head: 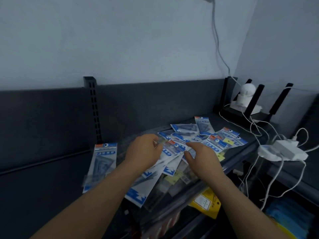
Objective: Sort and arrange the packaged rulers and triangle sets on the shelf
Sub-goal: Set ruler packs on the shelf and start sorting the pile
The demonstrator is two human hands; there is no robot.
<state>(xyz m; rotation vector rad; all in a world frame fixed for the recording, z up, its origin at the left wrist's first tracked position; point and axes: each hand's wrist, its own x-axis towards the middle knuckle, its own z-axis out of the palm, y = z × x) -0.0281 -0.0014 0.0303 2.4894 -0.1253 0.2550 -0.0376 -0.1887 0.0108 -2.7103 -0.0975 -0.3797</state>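
A loose pile of blue-and-white packaged rulers and triangle sets (195,140) covers the middle of the dark shelf (51,183). One triangle set packet (103,161) lies apart at the pile's left edge. My left hand (143,156) hovers over the pile with curled fingers pinching the top edge of a packet (172,149). My right hand (202,157) is just to its right, fingers spread and relaxed, above the same packet. Whether it touches the packet is unclear.
A slotted upright (93,107) rises from the back panel. At the right stand a white camera (245,97), a black router (241,109), a white power adapter (284,149) and tangled white cables (259,128). Yellow packets (207,202) sit below the shelf's front edge.
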